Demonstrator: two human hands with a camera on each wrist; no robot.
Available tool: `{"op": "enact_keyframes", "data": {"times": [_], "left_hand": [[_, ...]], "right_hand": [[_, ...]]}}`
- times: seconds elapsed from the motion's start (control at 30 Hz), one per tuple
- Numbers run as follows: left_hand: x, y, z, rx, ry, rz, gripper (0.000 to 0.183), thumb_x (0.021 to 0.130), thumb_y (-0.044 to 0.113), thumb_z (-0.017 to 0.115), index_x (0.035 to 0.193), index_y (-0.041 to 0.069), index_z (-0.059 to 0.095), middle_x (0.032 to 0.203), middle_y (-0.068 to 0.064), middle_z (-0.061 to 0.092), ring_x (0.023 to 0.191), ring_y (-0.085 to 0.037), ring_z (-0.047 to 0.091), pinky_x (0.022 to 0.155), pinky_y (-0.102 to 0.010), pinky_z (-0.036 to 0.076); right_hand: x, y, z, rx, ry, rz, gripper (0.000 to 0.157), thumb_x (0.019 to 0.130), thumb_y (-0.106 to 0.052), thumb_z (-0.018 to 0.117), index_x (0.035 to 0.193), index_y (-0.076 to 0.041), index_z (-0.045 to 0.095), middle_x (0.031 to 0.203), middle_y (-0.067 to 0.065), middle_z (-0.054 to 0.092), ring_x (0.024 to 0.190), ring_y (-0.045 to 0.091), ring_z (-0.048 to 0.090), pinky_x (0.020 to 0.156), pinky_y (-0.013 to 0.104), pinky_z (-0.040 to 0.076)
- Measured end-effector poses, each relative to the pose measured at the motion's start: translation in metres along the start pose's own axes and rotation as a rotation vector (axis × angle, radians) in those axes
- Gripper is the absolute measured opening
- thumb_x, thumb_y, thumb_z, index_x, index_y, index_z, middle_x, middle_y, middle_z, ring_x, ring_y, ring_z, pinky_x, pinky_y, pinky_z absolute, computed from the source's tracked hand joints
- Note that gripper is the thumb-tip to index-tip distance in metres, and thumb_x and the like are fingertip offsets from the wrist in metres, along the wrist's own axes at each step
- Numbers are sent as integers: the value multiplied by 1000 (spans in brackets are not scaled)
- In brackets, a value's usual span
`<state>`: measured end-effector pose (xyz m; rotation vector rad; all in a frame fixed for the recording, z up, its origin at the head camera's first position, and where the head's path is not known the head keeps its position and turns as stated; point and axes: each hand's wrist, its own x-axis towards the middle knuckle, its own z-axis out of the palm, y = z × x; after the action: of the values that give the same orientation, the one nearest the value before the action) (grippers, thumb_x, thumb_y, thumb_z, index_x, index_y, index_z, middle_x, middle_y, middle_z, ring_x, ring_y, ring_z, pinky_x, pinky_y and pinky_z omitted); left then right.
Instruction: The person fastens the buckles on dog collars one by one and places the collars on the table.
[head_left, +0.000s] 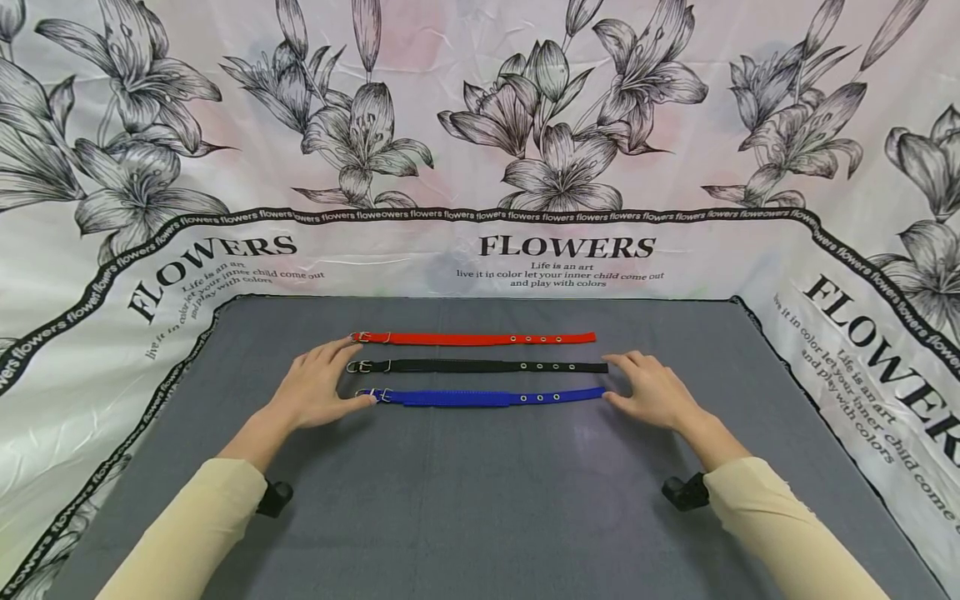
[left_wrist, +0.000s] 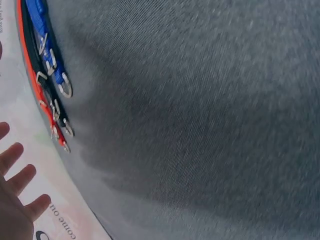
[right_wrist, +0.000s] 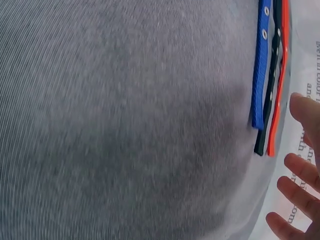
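Three flat pet collars lie side by side across the grey cloth: a red collar (head_left: 450,339) farthest away, a black collar (head_left: 457,366) in the middle, a blue collar (head_left: 457,398) nearest. Each has a metal buckle and ring at the left end and a row of eyelets toward the right. At the buckle ends is my left hand (head_left: 313,390), fingers spread and thumb by the blue buckle. My right hand (head_left: 651,392) is at the eyelet ends, its thumb near the blue tip and fingers near the black tip. In both wrist views the fingers are extended and hold nothing.
Grey cloth (head_left: 465,500) covers the work surface. White fabric printed with flowers and lettering (head_left: 566,247) rises behind it and along both sides. A dark wrist-worn device (head_left: 276,498) shows under the left sleeve, and another dark device (head_left: 686,492) under the right.
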<state>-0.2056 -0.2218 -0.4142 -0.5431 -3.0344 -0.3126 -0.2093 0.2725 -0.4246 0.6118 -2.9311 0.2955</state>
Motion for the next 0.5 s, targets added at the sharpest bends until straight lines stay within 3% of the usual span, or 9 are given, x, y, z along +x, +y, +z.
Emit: {"op": "enact_keyframes", "data": {"times": [0.5], "left_hand": [[3,11,24,-107,-5,-6,70,72,47,73,127,10,52,124,-13,50,112,-34,46,93,-54,36]], "right_hand": [[11,-14,22,134,-46,-25,36,77,-22,74,108,-8,62,94,8,58,87,26,54,74,45,44]]}}
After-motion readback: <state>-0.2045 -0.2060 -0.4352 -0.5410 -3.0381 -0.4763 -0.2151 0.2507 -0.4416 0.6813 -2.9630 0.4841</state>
